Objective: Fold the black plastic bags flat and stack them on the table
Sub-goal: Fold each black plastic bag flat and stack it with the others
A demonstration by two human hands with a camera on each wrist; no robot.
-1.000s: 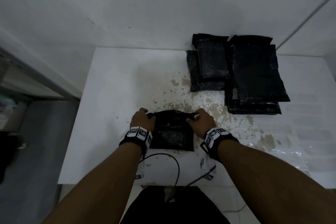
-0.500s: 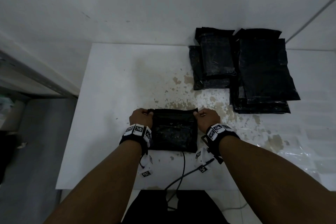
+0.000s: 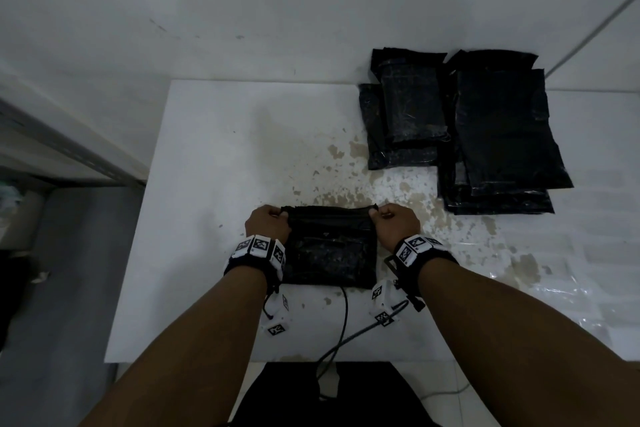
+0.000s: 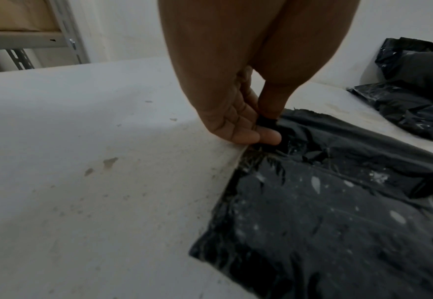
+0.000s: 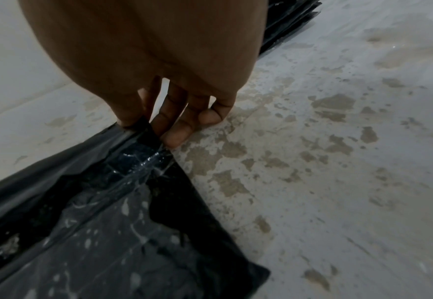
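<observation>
A folded black plastic bag (image 3: 330,250) lies on the white table (image 3: 214,163) near its front edge, between my two hands. My left hand (image 3: 268,224) pinches the bag's far left corner between thumb and fingers (image 4: 266,129). My right hand (image 3: 393,222) pinches the far right corner (image 5: 146,129). The bag's far edge is stretched taut between both hands, slightly raised off the table. The black bag (image 4: 325,212) looks glossy and wrinkled in the left wrist view, and the same bag (image 5: 107,232) fills the lower left of the right wrist view.
Two stacks of folded black bags stand at the back right: a smaller stack (image 3: 403,121) and a larger stack (image 3: 502,139). The tabletop is stained brown in the middle. A black cable (image 3: 343,326) crosses the front edge. A metal shelf (image 4: 31,38) stands to the left.
Both hands moved slightly apart and forward, pulling the bag's far edge straight. The bag now lies flatter than a second ago.
</observation>
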